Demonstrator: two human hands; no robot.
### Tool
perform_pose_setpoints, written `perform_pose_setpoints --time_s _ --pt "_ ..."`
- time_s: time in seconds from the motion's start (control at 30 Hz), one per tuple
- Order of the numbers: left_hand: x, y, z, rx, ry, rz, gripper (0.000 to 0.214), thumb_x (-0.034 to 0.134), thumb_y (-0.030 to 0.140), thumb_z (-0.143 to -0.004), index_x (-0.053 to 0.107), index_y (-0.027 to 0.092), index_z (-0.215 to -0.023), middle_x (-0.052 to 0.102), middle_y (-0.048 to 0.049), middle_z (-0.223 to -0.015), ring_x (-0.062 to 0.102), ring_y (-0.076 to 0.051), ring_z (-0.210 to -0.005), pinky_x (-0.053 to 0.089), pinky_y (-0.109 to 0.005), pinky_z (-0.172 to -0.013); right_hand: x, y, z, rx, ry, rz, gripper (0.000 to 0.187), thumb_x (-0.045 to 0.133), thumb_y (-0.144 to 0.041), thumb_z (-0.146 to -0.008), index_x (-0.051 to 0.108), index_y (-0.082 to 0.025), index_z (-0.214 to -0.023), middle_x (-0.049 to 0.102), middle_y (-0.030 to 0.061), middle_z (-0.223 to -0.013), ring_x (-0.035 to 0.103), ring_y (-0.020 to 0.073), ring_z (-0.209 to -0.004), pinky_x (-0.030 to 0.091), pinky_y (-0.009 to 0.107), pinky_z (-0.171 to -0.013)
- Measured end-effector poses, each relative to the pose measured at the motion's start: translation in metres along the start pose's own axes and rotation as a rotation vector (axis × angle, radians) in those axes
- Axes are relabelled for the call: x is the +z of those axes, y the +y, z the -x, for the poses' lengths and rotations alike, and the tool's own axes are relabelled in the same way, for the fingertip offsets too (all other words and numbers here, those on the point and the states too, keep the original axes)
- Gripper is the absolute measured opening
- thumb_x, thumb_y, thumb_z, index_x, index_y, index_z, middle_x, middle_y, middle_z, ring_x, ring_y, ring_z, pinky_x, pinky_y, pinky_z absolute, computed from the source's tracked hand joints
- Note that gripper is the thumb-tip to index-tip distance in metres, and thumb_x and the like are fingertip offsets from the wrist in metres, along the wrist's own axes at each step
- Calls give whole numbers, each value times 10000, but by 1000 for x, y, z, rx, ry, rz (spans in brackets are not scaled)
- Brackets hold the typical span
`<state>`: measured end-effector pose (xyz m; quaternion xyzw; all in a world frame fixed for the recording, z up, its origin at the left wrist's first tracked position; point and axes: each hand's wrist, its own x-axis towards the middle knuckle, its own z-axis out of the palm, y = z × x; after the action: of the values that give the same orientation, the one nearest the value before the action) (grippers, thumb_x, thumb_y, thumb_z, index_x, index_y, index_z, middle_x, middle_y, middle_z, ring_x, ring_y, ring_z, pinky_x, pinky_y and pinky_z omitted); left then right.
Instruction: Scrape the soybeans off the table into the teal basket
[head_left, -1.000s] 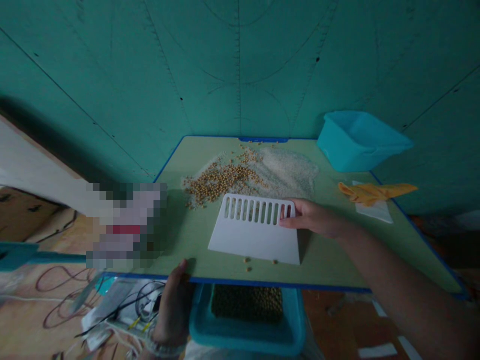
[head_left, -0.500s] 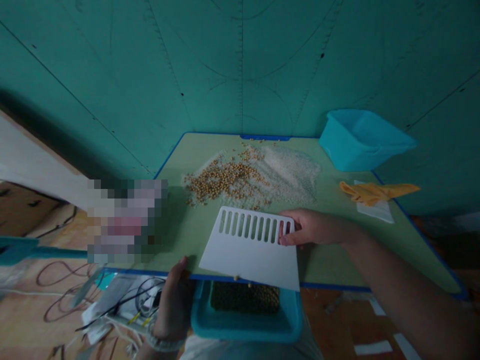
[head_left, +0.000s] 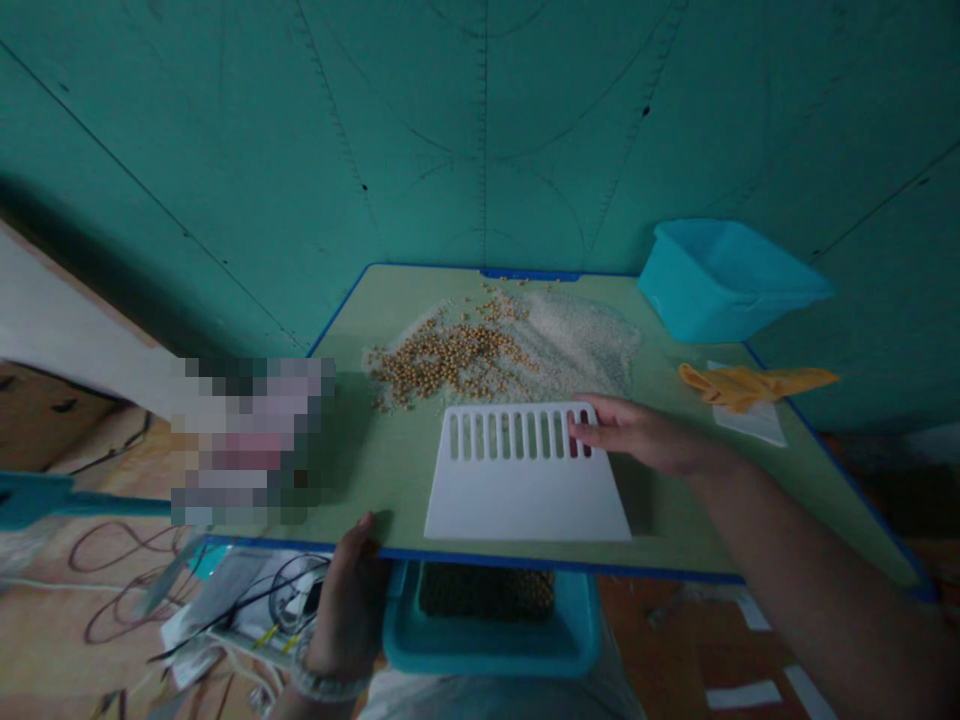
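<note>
My right hand (head_left: 637, 435) grips the slotted top right corner of a white plastic scraper (head_left: 525, 480) that rests on the green board (head_left: 390, 460) near its front edge. Behind the scraper lies a pile of tan beans (head_left: 450, 357) mixed with white rice (head_left: 577, 345). My left hand (head_left: 346, 595) is closed on the left rim of a teal tub (head_left: 491, 630) held under the board's front edge. Beans fill the bottom of that tub.
A second teal tub (head_left: 727, 277) stands at the board's back right, with a yellow cloth (head_left: 754, 385) on white paper beside it. Cables and packaging (head_left: 240, 610) lie on the floor at lower left. A teal wall rises behind the board.
The scraper slid toward me over the board's front edge, pushing stray beans off into the tub, then moved back up onto the board. My left hand kept the tub in place.
</note>
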<state>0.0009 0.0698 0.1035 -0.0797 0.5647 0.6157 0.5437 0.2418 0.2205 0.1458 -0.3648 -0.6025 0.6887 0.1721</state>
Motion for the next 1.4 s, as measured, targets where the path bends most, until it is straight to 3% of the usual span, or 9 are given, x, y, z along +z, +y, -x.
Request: perform_pose_setpoints --time_s 0.13,0.3,0.5,0.7,0.93,1.13,1.4 --pt "0 -1 0 18 20 -10 224 524 188 -744 620 181 -946 744 -28 -762 686 -243 -687 551 -352 -642 -7 -2 -7 -157 394 -110 250 631 -409 -685 486 -229 -782 579 -9 -728 533 142 -665 405 279 -619" --pt "0 -2 0 50 31 -23 76 544 188 -726 618 200 -725 726 -12 -633 687 -250 -679 552 -361 -648 -19 2 -16 -251 592 -192 267 632 -398 -678 449 -247 -800 549 -17 -767 528 145 -716 403 288 -656" --pt "3 0 0 -7 53 -9 153 509 180 -737 645 193 -807 712 -9 -588 688 -254 -681 553 -373 -652 -24 12 -23 -233 594 -188 286 594 -442 -690 423 -259 -828 535 -20 -767 544 162 -734 415 317 -672" --pt "-3 -1 -1 26 26 -63 120 538 197 -721 612 195 -626 653 -5 -442 683 -253 -600 557 -344 -578 -23 11 -23 -271 619 -258 255 600 -381 -692 417 -263 -825 546 -20 -800 553 157 -756 422 305 -658" --pt "-1 0 -1 -7 9 -29 183 500 189 -744 648 186 -853 729 -16 -630 682 -230 -593 558 -339 -571 -25 12 -24 -273 630 -217 280 592 -410 -693 413 -271 -858 574 -9 -834 566 182 -808 423 325 -667" --pt "3 0 0 1 28 -8 276 482 176 -757 625 187 -993 740 -15 -690 684 -230 -609 558 -348 -592 -23 13 -24 -250 619 -181 254 581 -431 -710 414 -264 -803 509 -27 -733 524 151 -691 404 307 -642" --pt "2 0 1 17 43 -9 244 519 182 -742 626 191 -961 748 -18 -753 688 -239 -666 557 -353 -624 -15 9 -22 -224 590 -260 227 594 -388 -719 431 -256 -805 532 -35 -689 542 147 -678 411 304 -651"
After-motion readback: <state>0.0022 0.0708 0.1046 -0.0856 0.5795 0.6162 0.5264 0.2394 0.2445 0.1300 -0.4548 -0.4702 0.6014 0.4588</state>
